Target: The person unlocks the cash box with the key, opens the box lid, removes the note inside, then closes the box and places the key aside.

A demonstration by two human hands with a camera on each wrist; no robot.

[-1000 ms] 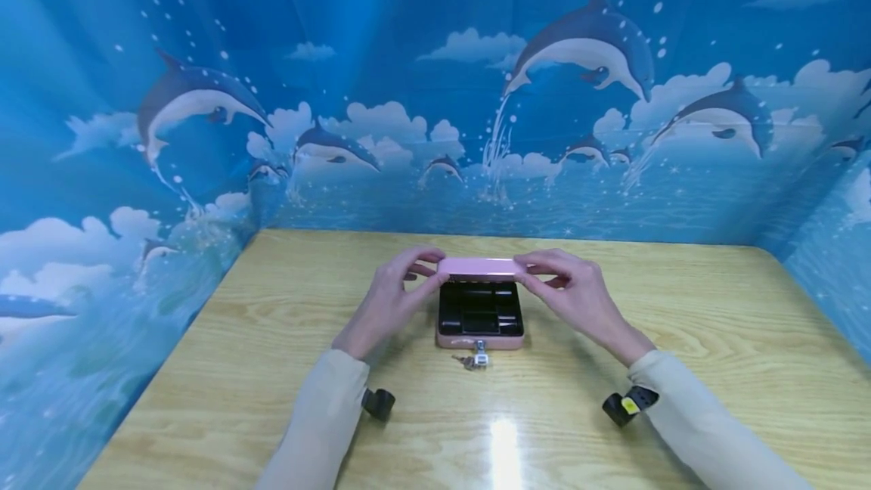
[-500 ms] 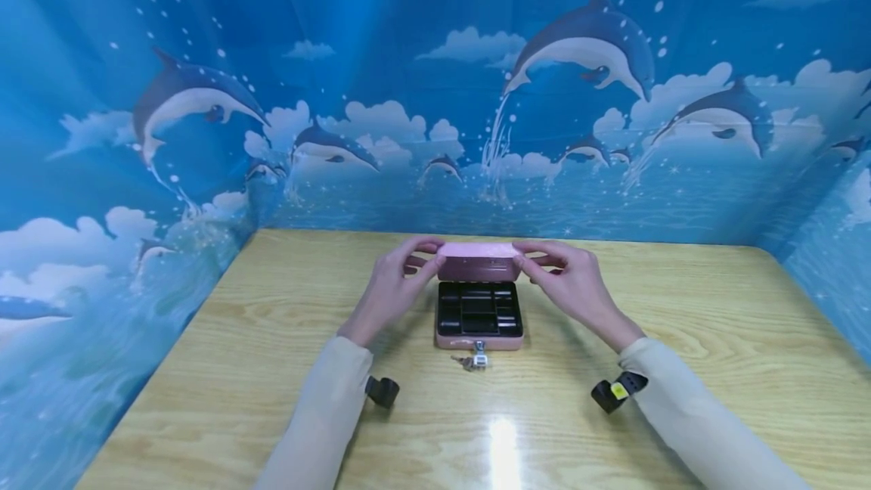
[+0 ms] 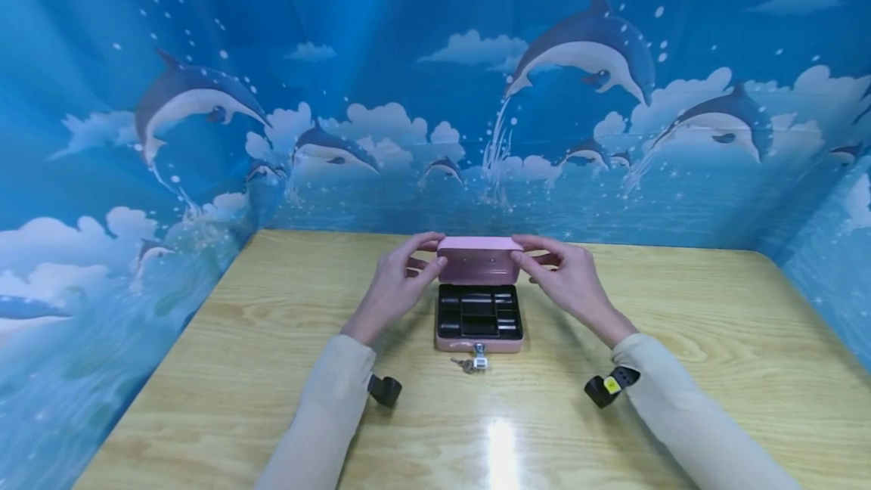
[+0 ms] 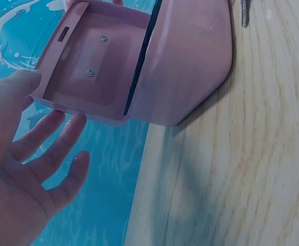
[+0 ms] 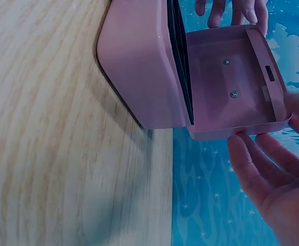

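A pink metal box (image 3: 445, 343) stands on the table with its lid (image 3: 478, 266) raised upright at the back. Inside it lies a black tray (image 3: 479, 316) divided into several compartments. My left hand (image 3: 397, 283) pinches the lid's left corner between thumb and fingers; my right hand (image 3: 574, 283) pinches the right corner. Two screws dot the lid's inner face (image 4: 95, 56) in the left wrist view, and a slot shows near its edge. At the box's front, a lock (image 3: 479, 351) carries keys (image 3: 466, 364) that rest on the table.
The wooden table (image 3: 272, 369) reaches back to a blue curtain (image 3: 381, 195) printed with dolphins, which also runs along the left and right sides. Dark wrist cameras (image 3: 385, 391) are strapped at both sleeves.
The lid has swung up and back from a half-raised tilt to upright, with both hands moving along with it. More of the black tray and the lid's inner face shows now.
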